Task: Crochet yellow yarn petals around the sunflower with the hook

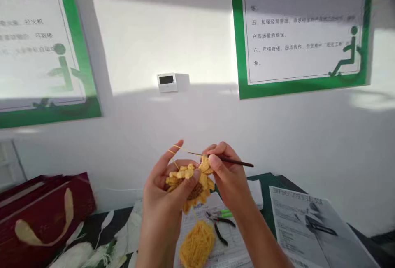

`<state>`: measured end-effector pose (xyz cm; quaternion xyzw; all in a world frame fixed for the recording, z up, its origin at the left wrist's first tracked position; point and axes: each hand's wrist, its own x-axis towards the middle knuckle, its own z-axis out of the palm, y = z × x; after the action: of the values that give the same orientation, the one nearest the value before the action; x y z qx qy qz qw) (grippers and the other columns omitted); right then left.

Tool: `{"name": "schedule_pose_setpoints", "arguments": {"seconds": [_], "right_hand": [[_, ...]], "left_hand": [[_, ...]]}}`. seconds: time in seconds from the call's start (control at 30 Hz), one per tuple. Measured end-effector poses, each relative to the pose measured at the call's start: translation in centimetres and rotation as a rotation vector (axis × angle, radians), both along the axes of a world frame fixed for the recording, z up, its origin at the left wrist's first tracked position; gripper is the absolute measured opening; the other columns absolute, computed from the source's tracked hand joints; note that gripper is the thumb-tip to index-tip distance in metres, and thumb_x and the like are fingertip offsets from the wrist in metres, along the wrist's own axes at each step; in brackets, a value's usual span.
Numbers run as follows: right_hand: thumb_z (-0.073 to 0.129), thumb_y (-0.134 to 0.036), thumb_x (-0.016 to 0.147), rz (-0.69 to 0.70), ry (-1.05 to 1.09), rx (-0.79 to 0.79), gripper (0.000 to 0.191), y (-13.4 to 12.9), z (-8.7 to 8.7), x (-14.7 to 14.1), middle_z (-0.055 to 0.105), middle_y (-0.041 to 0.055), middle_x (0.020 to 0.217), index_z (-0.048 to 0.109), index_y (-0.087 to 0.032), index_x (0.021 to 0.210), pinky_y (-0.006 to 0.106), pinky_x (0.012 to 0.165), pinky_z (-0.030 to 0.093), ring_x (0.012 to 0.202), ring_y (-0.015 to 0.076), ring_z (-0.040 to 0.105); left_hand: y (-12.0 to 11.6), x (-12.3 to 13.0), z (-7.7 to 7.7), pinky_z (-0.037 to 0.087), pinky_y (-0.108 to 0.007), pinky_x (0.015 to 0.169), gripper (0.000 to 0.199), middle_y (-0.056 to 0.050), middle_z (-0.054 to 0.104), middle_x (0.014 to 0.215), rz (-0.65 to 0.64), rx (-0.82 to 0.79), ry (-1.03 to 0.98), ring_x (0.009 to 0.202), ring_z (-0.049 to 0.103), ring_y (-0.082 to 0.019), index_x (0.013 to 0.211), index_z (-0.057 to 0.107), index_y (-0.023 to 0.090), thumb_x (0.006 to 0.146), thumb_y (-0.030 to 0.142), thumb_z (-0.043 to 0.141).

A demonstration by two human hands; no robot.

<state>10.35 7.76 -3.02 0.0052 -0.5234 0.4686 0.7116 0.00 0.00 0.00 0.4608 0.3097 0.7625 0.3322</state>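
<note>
My left hand (163, 194) grips a crocheted yellow sunflower (185, 175) with a brown centre, which is partly hidden behind the fingers. A strand of yellow yarn (177, 148) runs over my raised left index finger toward the flower. My right hand (226, 175) pinches a crochet hook (234, 160) with a dark handle, its tip at the petals' upper edge. Below the flower, a loose bundle of yellow yarn (196, 245) lies on a printed sheet (228, 255), linked to the flower by a strand.
Green-handled pliers (219, 224) lie beside the yarn. Another printed sheet (300, 227) lies to the right on a dark table (268, 202). A dark red bag (43, 214) and white fluffy material (74, 256) sit at the left. Green-framed notices (296, 29) hang on the wall ahead.
</note>
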Motion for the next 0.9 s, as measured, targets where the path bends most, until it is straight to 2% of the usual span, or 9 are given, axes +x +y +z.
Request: {"name": "schedule_pose_setpoints", "arguments": {"seconds": [0.07, 0.17, 0.23, 0.33, 0.4, 0.43, 0.53, 0.63, 0.9], "right_hand": [[0.079, -0.035, 0.088, -0.003, -0.042, 0.024, 0.021, -0.1, 0.2, 0.7, 0.065, -0.0016, 0.087, 0.064, -0.022, 0.082, 0.024, 0.070, 0.046, 0.077, 0.0113, 0.058], [0.076, -0.030, 0.091, -0.175, -0.154, 0.149, 0.015, -0.3, 0.6, 2.0, 0.067, -0.0002, 0.086, 0.065, -0.023, 0.084, 0.028, 0.070, 0.050, 0.077, 0.0138, 0.062], [0.072, -0.022, 0.093, -0.426, -0.269, 0.308, 0.007, -0.5, 0.7, 2.9, 0.070, 0.0018, 0.089, 0.067, -0.024, 0.090, 0.032, 0.073, 0.052, 0.082, 0.0167, 0.066], [0.069, -0.006, 0.090, -0.880, -0.288, 0.654, 0.021, -0.7, 0.5, 3.3, 0.074, 0.0050, 0.097, 0.071, -0.026, 0.099, 0.039, 0.079, 0.054, 0.090, 0.0209, 0.067], [0.071, -0.004, 0.087, -0.964, -0.120, 0.707, 0.027, -0.8, 0.3, 2.6, 0.074, 0.0056, 0.099, 0.072, -0.026, 0.103, 0.041, 0.081, 0.055, 0.093, 0.0223, 0.068], [0.070, -0.005, 0.088, -0.881, -0.071, 0.633, 0.026, -0.8, 0.2, 2.1, 0.074, 0.0046, 0.098, 0.071, -0.026, 0.103, 0.040, 0.081, 0.055, 0.092, 0.0212, 0.068], [0.070, -0.020, 0.095, -0.351, -0.008, 0.261, 0.004, -0.9, 0.1, 0.5, 0.073, 0.0034, 0.093, 0.070, -0.025, 0.094, 0.034, 0.079, 0.056, 0.088, 0.0187, 0.070], [0.073, -0.034, 0.094, 0.001, -0.014, 0.071, 0.012, -1.0, 0.2, 0.0, 0.074, 0.0021, 0.089, 0.068, -0.024, 0.090, 0.030, 0.077, 0.056, 0.083, 0.0165, 0.070], [0.072, -0.042, 0.095, -0.009, -0.089, 0.083, 0.019, -1.0, 0.6, 1.8, 0.075, 0.0001, 0.082, 0.066, -0.025, 0.090, 0.030, 0.084, 0.052, 0.083, 0.0160, 0.068]], "left_hand": [[-0.1, -0.1, 0.0, 0.060, -0.024, 0.061, 0.079, 0.000, 0.079, 0.082, 0.027, 0.012, 0.044, 0.063, 0.069, -0.014, 0.138, 0.066, 0.022, 0.064, 0.020, 0.094], [-0.2, -0.1, -0.2, 0.058, -0.023, 0.059, 0.076, 0.000, 0.079, 0.082, 0.078, 0.035, 0.128, 0.062, 0.067, -0.014, 0.139, 0.065, 0.023, 0.067, 0.020, 0.093], [-0.3, 0.0, -0.3, 0.057, -0.021, 0.060, 0.071, 0.000, 0.079, 0.082, 0.130, 0.060, 0.189, 0.065, 0.067, -0.014, 0.135, 0.068, 0.023, 0.068, 0.019, 0.092], [-0.6, 0.2, -0.3, 0.056, -0.020, 0.062, 0.070, 0.000, 0.078, 0.081, 0.099, 0.045, 0.163, 0.069, 0.067, -0.014, 0.131, 0.072, 0.023, 0.065, 0.017, 0.094], [-0.7, 0.2, -0.1, 0.057, -0.022, 0.064, 0.071, 0.000, 0.076, 0.080, -0.034, -0.038, 0.061, 0.069, 0.069, -0.015, 0.130, 0.072, 0.020, 0.063, 0.018, 0.096], [-0.7, 0.1, 0.0, 0.057, -0.024, 0.063, 0.072, 0.000, 0.075, 0.079, -0.103, -0.084, 0.018, 0.068, 0.069, -0.016, 0.130, 0.072, 0.018, 0.062, 0.019, 0.096], [-0.7, -0.5, 0.4, 0.059, -0.026, 0.063, 0.078, 0.000, 0.073, 0.079, -0.192, -0.158, -0.016, 0.067, 0.069, -0.017, 0.132, 0.071, 0.015, 0.059, 0.017, 0.097], [-0.8, -1.0, 0.4, 0.059, -0.027, 0.067, 0.080, -0.001, 0.074, 0.080, -0.163, -0.154, 0.016, 0.070, 0.069, -0.017, 0.134, 0.069, 0.017, 0.059, 0.017, 0.098], [-1.2, -1.4, 0.6, 0.055, -0.022, 0.059, 0.062, -0.001, 0.076, 0.078, -0.084, -0.144, 0.110, 0.065, 0.068, -0.015, 0.119, 0.078, 0.018, 0.059, 0.019, 0.098]]}}
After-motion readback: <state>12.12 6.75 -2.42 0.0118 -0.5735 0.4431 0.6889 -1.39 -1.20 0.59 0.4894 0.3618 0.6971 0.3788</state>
